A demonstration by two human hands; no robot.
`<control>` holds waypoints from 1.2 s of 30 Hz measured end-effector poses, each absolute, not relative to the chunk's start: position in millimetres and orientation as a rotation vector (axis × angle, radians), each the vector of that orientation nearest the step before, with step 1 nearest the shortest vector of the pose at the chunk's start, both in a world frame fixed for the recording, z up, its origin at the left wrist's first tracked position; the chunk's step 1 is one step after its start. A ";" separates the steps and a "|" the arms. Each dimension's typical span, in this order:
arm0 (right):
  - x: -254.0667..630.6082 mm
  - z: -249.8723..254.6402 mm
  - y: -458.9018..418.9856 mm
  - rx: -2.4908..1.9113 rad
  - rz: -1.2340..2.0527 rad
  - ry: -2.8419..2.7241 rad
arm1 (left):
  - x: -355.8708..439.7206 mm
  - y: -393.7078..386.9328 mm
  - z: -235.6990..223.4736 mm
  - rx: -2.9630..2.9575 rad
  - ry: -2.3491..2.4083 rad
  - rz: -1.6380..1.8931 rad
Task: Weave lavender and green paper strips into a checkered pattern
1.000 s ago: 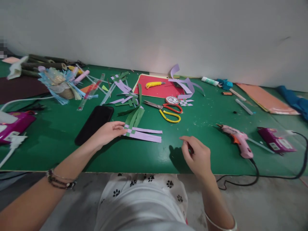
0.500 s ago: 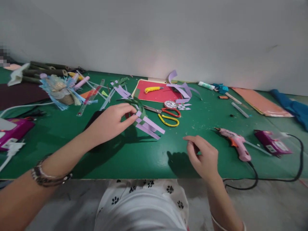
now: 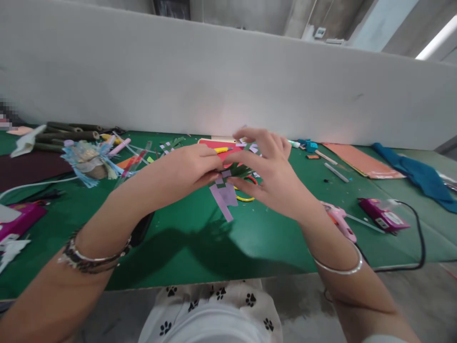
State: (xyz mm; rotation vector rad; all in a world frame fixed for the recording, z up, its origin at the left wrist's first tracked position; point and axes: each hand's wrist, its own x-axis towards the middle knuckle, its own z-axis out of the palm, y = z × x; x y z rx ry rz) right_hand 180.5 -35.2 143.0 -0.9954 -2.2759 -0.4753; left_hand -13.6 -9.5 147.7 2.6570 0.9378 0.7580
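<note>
My left hand (image 3: 182, 169) pinches a small piece of woven paper strips (image 3: 225, 193), lilac and green, held above the table. At its other side my right hand (image 3: 276, 178) has thumb and index finger closed on the weave, the other fingers raised and bent. Loose lilac ends hang down below the fingertips. Behind the hands, partly hidden, are the scissors (image 3: 245, 198) with red and yellow handles. A yellow utility knife (image 3: 222, 150) lies on red paper (image 3: 209, 144), also partly covered by the hands.
A pink glue gun (image 3: 344, 224) and a purple box (image 3: 382, 215) with a black cable lie at right. Orange sheets (image 3: 360, 159) and blue cloth (image 3: 417, 174) lie beyond. At left are bamboo pieces (image 3: 67, 136), a raffia bundle (image 3: 91, 162) and another purple box (image 3: 23, 219).
My right hand has moved up and left from above the table to the woven paper and closed on it. The view has tilted upward, showing more beyond the partition.
</note>
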 end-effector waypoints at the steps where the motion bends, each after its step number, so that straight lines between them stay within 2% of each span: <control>1: 179.7 143.0 -34.6 -0.998 -0.482 -2.287 | -12.9 -10.7 147.6 2.670 0.923 0.766; 8: 182.3 140.2 -36.0 -1.027 -0.428 -2.341 | -6.0 -14.3 138.3 2.732 1.049 0.818; 19: 174.0 152.2 -40.8 -1.024 -0.359 -2.203 | -1.2 -19.6 141.8 2.610 1.003 1.119; 25: 200.3 156.0 -41.0 -0.937 -0.461 -1.751 | -33.5 -29.0 141.9 2.606 1.044 1.201; 28: 216.4 129.1 -33.4 -0.984 -0.157 -1.706 | -49.0 -31.9 135.6 2.512 1.110 1.279; 33: 201.9 55.0 -30.4 -1.049 0.605 -2.326 | -58.4 -21.0 118.1 2.328 1.283 1.250; 36: 194.7 34.1 -34.4 -0.998 1.123 -2.483 | -65.0 -5.2 105.0 2.130 1.442 1.301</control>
